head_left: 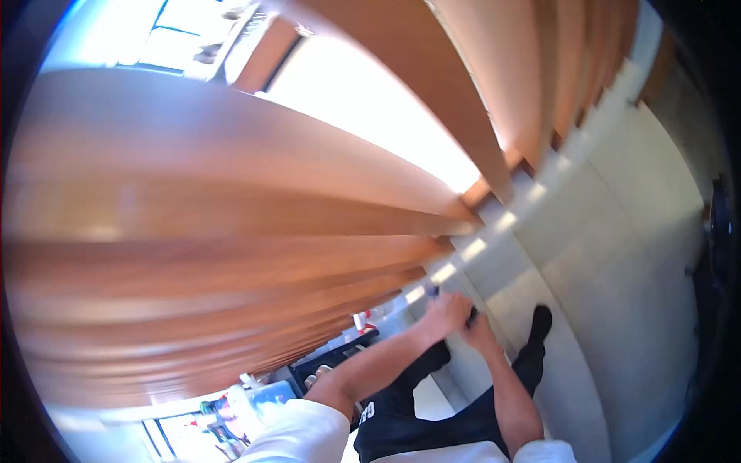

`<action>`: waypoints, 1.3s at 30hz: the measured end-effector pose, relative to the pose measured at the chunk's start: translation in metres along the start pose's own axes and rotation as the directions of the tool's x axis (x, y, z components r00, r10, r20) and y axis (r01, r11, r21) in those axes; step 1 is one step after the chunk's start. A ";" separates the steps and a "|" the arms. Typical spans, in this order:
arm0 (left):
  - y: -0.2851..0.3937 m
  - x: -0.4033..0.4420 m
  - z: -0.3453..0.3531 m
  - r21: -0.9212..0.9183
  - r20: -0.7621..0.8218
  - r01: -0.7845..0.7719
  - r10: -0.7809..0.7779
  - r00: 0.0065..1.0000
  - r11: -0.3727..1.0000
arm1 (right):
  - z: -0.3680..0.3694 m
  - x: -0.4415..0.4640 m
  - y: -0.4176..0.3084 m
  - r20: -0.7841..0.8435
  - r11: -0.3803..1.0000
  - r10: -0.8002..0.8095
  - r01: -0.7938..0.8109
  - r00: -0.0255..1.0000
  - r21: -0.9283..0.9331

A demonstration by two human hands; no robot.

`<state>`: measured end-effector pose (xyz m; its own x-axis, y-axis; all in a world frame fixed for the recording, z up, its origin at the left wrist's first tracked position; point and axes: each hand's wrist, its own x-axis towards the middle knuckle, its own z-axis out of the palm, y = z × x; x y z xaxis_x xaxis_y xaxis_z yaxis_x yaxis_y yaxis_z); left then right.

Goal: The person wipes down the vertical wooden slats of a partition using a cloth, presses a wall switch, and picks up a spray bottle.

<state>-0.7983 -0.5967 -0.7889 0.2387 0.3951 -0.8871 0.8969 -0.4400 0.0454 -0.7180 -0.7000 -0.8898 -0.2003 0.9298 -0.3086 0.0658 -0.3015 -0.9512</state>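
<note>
Near the lower middle of the head view, my left hand (450, 312) and my right hand (479, 330) are close together in front of my legs. A small dark object (472, 315) shows between them, with a dark tip (434, 292) sticking out beyond the left hand. Both hands have their fingers closed, but blur hides what the object is and exactly how each hand grips it. The hands are over the tiled floor (571, 231), beside the row of wooden slats.
Tall wooden slats (231, 185) fill the left and top. A dark rack (332, 359) and assorted items (224, 417) stand at the lower left. My foot in a dark sock (543, 318) rests on the floor. A dark object (719, 224) is at the right edge.
</note>
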 end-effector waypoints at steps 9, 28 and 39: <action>-0.059 -0.309 -0.040 -0.265 -0.705 -0.342 0.061 0.707 0.902 | 0.041 -0.070 -0.279 0.138 0.916 -0.400 0.402 0.906 0.018; -0.080 -0.571 -0.255 0.288 -0.917 0.925 0.349 0.192 0.248 | 0.114 -0.025 -0.620 -0.458 0.363 -0.871 0.863 0.180 -0.351; -0.090 -0.553 -0.232 0.474 -0.869 0.832 0.308 0.388 0.288 | 0.129 -0.019 -0.574 -0.448 0.413 -0.863 0.838 0.235 -0.356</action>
<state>-0.9252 -0.5886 -0.1958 0.6922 0.7184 0.0686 0.2802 -0.1800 -0.9429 -0.8776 -0.5715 -0.3379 0.3340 0.5730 0.7484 0.2069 0.7300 -0.6513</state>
